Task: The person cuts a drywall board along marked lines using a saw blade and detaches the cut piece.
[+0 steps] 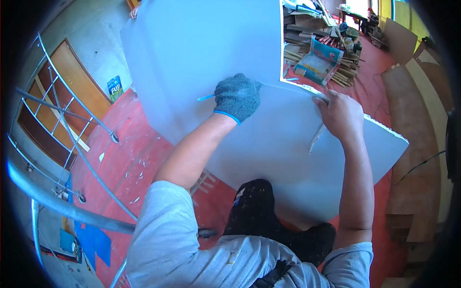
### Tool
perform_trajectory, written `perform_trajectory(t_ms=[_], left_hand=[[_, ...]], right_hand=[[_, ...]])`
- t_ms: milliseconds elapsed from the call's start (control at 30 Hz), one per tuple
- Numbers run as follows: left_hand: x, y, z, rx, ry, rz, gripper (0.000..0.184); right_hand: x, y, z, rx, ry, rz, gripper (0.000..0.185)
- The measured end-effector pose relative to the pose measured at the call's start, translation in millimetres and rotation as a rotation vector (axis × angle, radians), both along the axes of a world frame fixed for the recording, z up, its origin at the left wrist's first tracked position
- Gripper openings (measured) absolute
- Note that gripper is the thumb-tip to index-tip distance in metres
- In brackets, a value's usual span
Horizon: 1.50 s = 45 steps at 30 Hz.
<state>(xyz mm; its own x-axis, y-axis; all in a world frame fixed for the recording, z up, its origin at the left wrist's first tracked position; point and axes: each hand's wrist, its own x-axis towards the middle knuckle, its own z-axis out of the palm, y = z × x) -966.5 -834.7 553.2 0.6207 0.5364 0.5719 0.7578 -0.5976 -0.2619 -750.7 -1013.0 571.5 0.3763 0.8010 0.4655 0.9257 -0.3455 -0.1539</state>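
head view: we are finding a large pale board [283, 129] filling the middle, tilting across the person's front, with a stepped corner at its upper right. its lower part is covering some of the dark trousers [249, 204], so we are judging that the legs are steadying it, though contact is not showing.

the left hand [237, 97], in a knitted glove, is making a tight fist around a slim blue stick [206, 98], one end jutting out leftward. the fist is sitting against or just above the board's face, near the inner corner of the step; we are unable to tell which. we are reading the glove as protection on the hand carrying the stick; its other end is hiding.

the right hand [340, 115], bare, is clasping the ragged edge, thumb and fingers nearly closed on it, probably bracing the sheet. a narrow pale strip [316, 138] is hanging just below; whether it is a shred or something held, we are not telling.

another person's hand [133, 13] is showing at the far upper-left edge, perhaps supporting that end.

around: a metal frame [72, 204] on casters is standing at left on the red floor [127, 149]; a scrap pile [345, 77] is lying beyond the step.
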Motion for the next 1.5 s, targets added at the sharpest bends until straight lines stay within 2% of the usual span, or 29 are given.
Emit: perform_trajectory(t_ms=[100, 200, 300, 400, 500, 533, 633, 733, 833, 867, 1000, 1100, 1133, 1267, 1367, 1400, 1500], left_hand=[[-19.8, 22.9, -2.8, -0.006, 0.083, -0.051, 0.024], [-41.7, 13.7, 8.7, -0.024, 0.047, -0.058, 0.023], [-8.4, 4.1, 7.2, -0.022, 0.062, -0.012, 0.023], [-19.5, 14.7, 3.7, -0.005, 0.024, -0.055, 0.024], [-33.7, 16.6, 13.0, -0.074, 0.115, -0.047, 0.026], [-25.5, 5.0, 18.4, -0.152, 0.059, 0.074, 0.025], [-16.3, 15.1, 13.9, -0.036, 0.059, 0.032, 0.025], [-37.5, 8.7, 18.1, -0.048, 0.141, 0.009, 0.025], [-18.4, -7.5, 14.1, -0.082, 0.015, 0.086, 0.025], [-8.6, 5.9, 3.3, 0.009, 0.075, 0.058, 0.024], [-30.9, 9.7, 15.4, 0.003, 0.09, -0.078, 0.024], [-22.9, -5.3, 21.9, -0.037, 0.065, 0.022, 0.024], [-20.0, -3.2, 20.4, 0.055, 0.041, 0.013, 0.023], [-41.7, 14.4, 4.4, 0.09, 0.066, -0.127, 0.02], [3.9, 11.4, -4.2, 0.085, 0.13, 0.029, 0.02], [10.4, 5.4, 4.4, 0.027, 0.127, 0.01, 0.021], [-28.3, 11.4, 10.3, -0.012, 0.131, -0.033, 0.022]], right_hand=[[2.1, -0.7, 2.7, -0.034, -0.003, 0.001, 0.038], [-1.7, -0.5, 6.5, -0.043, 0.041, 0.004, 0.038], [-0.8, 1.2, 1.2, -0.012, -0.018, -0.01, 0.038], [1.7, 2.1, -0.4, -0.027, 0.0, -0.021, 0.038], [0.1, -0.4, 6.0, -0.065, 0.015, -0.011, 0.038], [3.4, 1.4, 3.9, -0.024, -0.005, -0.009, 0.038], [1.7, 3.1, -7.0, 0.014, -0.025, 0.004, 0.038], [5.0, 4.3, 4.4, -0.016, -0.002, 0.007, 0.039], [4.9, -0.6, -3.1, -0.015, -0.009, 0.03, 0.039], [5.8, 0.5, -3.2, -0.024, -0.014, 0.017, 0.039], [0.4, -2.5, 6.9, -0.078, -0.02, 0.014, 0.039], [3.2, 0.3, 2.6, -0.053, -0.004, 0.011, 0.039], [3.3, -1.0, 0.4, -0.044, -0.012, 0.015, 0.039], [-2.1, -4.5, 11.0, -0.058, -0.034, 0.013, 0.038], [1.5, -5.1, -3.5, -0.04, -0.036, 0.026, 0.037], [1.6, -3.8, -2.2, -0.004, -0.06, 0.037, 0.037], [2.0, -4.0, 1.2, -0.046, -0.065, 0.014, 0.036]])
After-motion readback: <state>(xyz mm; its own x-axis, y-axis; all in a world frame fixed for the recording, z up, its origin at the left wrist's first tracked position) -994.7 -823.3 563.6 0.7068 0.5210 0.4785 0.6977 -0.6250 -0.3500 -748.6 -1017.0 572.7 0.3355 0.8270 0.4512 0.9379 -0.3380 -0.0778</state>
